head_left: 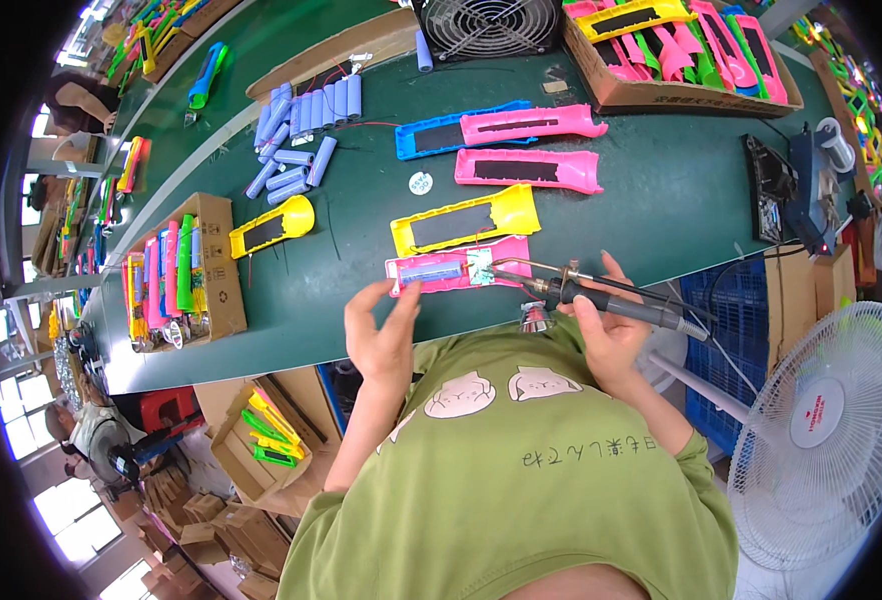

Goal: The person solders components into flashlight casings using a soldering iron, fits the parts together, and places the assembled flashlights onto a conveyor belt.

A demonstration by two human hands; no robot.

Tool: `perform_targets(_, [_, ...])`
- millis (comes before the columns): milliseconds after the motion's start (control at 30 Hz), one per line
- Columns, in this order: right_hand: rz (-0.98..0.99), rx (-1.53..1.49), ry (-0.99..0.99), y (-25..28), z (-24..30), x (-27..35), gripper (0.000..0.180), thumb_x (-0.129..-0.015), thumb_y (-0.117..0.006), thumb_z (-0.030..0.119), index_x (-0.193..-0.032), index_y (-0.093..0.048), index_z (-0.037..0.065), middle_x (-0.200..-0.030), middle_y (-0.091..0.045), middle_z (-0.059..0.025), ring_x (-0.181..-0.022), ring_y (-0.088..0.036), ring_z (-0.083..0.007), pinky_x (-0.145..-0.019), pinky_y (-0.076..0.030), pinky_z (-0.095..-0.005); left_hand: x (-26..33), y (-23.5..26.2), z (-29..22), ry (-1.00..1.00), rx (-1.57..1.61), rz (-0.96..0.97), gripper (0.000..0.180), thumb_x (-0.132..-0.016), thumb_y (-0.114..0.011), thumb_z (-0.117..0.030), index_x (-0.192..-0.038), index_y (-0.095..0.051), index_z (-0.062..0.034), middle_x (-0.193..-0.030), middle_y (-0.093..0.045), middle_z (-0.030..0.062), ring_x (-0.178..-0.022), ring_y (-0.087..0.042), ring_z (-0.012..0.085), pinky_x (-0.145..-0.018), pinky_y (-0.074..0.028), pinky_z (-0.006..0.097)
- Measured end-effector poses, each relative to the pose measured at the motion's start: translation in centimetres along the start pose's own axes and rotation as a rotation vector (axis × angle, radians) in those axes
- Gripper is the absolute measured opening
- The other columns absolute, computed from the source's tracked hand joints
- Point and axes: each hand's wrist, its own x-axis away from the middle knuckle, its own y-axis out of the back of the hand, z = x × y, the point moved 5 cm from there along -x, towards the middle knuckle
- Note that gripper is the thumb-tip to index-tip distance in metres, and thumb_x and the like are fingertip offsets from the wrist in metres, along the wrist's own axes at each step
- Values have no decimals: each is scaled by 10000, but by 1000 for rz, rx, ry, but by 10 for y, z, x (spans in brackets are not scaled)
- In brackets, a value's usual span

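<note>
From where I stand, the work centres on a pink casing (514, 250) lying open side up on the green bench (661, 205), close to its near edge. Inside sit 1 blue cell (431, 272) and, just right of it, a small circuit board (480, 266). The tip of the soldering iron (626, 305) is at the board's right side; I can't tell whether it touches.

The right hand (611, 330) is closed around the iron's handle. The left hand (381, 335) has thumb and forefinger slightly apart at the casing's near edge; I can't tell how firmly they press. I'd steady the casing there, keep those fingers clear of the tip, and touch each joint only briefly, sparing the cell and the pink plastic from heat.

Just behind lies a yellow casing (514, 207); I'd leave more room there. Nearer the body, a shiny reflector (535, 318) sits beneath the iron, so watch for snagging.
</note>
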Motion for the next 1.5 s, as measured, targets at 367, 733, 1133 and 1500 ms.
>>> perform_targets(367, [-96,-19,-12,-5,14,-6,179,-742,-626,13,-916,-591,-7,-701,-644,-53,-797,-583,-138,-1034,-210,-463,-15,-25,-14,-219,171,160,334,-583,-630,82,-893,-650,-42,-786,-599,61,-756,-568,212,-677,-438,307])
perform_targets(733, [-106,-79,-61,-3,7,-5,174,-745,-629,31,-913,-597,-5,-702,-648,-55,-802,-589,-130,-1034,-208,-463,33,3,22,-395,-342,265,331,-636,-616,-89,-953,-668,-171,-1103,-548,61,-1047,-481,224,-864,-399,350])
perform_targets(1133, [-126,-38,-32,-1,13,-2,174,-735,-637,21,-904,-606,-12,-747,-636,-65,-900,-563,-162,-1038,-210,-463,10,-5,15,-564,-226,195,242,-639,-624,-99,-875,-661,-141,-1106,-553,50,-1021,-500,203,-848,-406,319])
perform_targets(1500, [-137,-33,21,-5,11,0,178,-720,-651,7,-894,-619,-9,-780,-629,-82,-979,-532,-201,-1025,-246,-464,-4,-7,3,-514,-3,243,282,-629,-603,-51,-903,-663,-71,-1075,-559,96,-1008,-515,232,-812,-437,330])
